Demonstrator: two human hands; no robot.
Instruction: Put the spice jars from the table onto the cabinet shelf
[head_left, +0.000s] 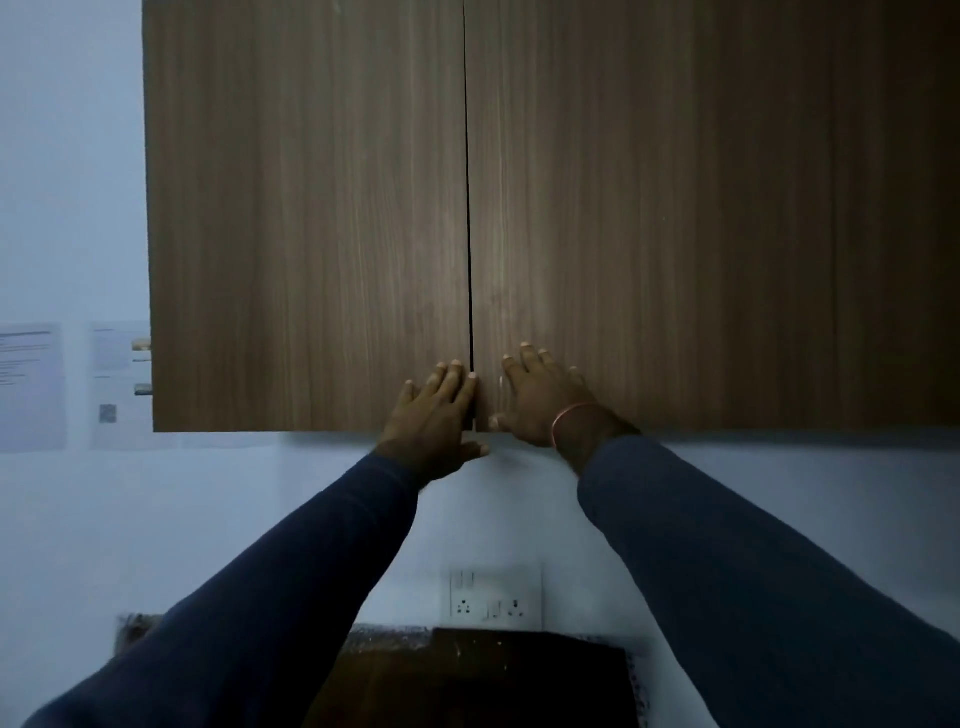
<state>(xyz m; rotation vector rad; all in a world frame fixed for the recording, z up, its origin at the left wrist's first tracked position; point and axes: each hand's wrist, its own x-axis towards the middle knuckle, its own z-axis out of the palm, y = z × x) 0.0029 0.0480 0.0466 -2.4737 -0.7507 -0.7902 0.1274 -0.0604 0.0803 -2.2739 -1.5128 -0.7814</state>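
High on the pale wall (67, 156), a wooden cabinet (779, 156) is being touched by both hands.

Cabinet: it is faced in brown wood-grain laminate with fine vertical streaks. The left door (311, 208) and the right door (649, 234) are plain, and a thin dark vertical seam (469, 208) is running between them. Both doors are lying shut, so the shelf is being hidden behind them.

Left hand (434, 415): its fingers are being laid straight and close together, flat on the lower inner corner of the left door, just beside the seam. The thumb is being held out below the door's bottom edge. Nothing is being gripped.

Right hand (540, 400): its fingers are being laid straight and slightly spread, flat on the lower inner corner of the right door. The thumb is being pointed toward the seam, near the bottom edge. Nothing is being held. A thin bangle (569, 415) is being worn at the wrist.

Sleeves (260, 597): dark blue, covering both arms to the wrists.

Socket plate (494, 597): white, being seen on the wall below the cabinet, between the arms.

Surface (493, 670): dark wood, being seen in part at the bottom edge, under the socket plate.

Papers (31, 384): being displayed on the wall left of the cabinet, with print too blurred to read.
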